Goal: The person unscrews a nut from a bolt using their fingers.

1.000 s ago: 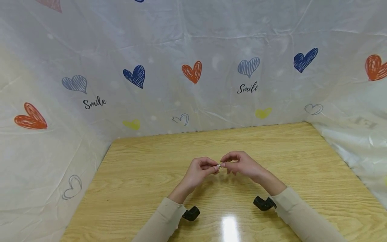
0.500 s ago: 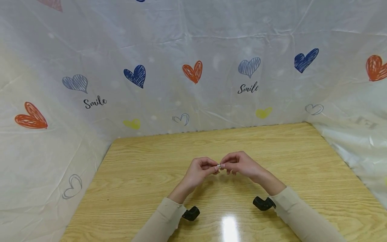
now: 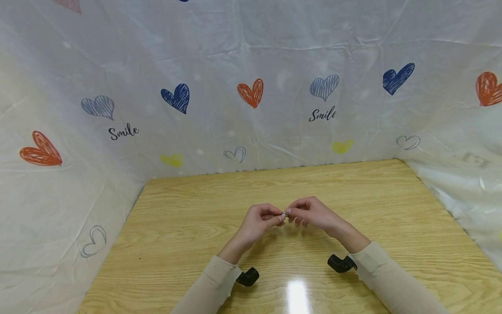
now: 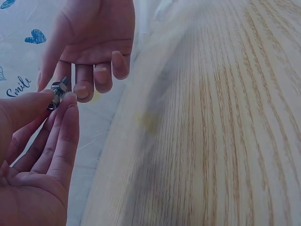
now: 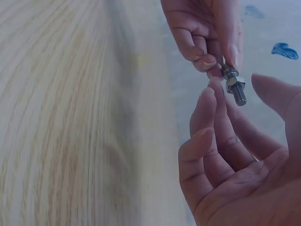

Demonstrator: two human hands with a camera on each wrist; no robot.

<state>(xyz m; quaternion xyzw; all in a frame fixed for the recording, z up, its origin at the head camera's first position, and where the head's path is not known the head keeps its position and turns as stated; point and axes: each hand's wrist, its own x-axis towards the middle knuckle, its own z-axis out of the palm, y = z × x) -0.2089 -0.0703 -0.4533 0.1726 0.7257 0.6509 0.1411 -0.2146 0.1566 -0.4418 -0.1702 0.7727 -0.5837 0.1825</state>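
Note:
Close over the middle of the table, my left hand (image 3: 256, 222) pinches one end of a small metal bolt (image 5: 240, 98) between thumb and fingers. A hex nut (image 5: 235, 84) sits partway along the bolt, with washer-like rings behind it and bare thread sticking out past it. My right hand (image 3: 315, 213) reaches in from the other side, its fingers bent loosely around the threaded end. In the right wrist view, the right thumb (image 5: 268, 89) stands apart from the nut, while the index finger lies just beneath the bolt. The left fingertips hide the bolt's held end.
The wooden table (image 3: 188, 218) spreads beneath both hands. White sheeting (image 3: 274, 56) printed with hearts and "Smile" hangs behind and at the sides. Black camera mounts stick out from the left wrist (image 3: 248, 277) and right wrist (image 3: 341, 264), below the beige sleeves.
My right thumb and fingers have shifted slightly around the nut, with the thumb now a little higher. The left hand has kept its place and its pinch on the bolt.

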